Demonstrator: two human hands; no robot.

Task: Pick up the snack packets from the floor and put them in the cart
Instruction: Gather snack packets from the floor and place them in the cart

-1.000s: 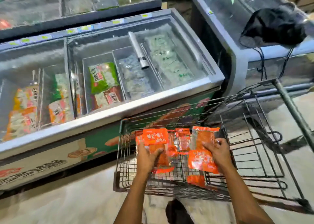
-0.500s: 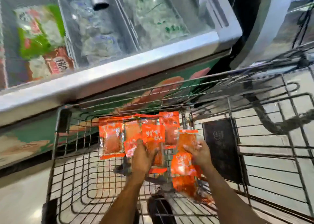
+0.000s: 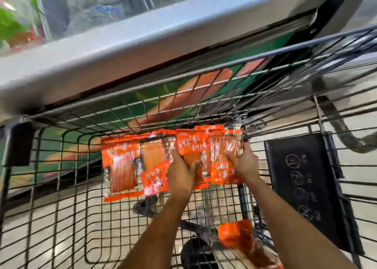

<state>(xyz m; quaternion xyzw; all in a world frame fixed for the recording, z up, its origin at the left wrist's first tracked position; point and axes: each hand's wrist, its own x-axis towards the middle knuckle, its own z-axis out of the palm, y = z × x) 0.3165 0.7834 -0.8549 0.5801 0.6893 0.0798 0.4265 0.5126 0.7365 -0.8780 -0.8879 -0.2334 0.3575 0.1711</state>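
Both my arms reach down into the wire cart (image 3: 61, 166). Several orange snack packets (image 3: 122, 162) lie side by side on its mesh bottom near the far wall. My left hand (image 3: 181, 175) presses on the middle packets with fingers curled over one (image 3: 156, 179). My right hand (image 3: 243, 162) grips the rightmost packet (image 3: 224, 160) at its edge. Another orange packet (image 3: 238, 236) lies lower in the cart, close to my right forearm.
A chest freezer (image 3: 122, 50) with a grey rim and a glass lid stands right against the cart's far side. A black flap panel (image 3: 306, 187) closes the cart's right end. A dark wheel (image 3: 195, 252) shows through the mesh above pale floor tiles.
The view has dropped closer into the cart. Both hands have gone deeper and further forward with the packets, which now rest flat on the cart bottom by the far wall.
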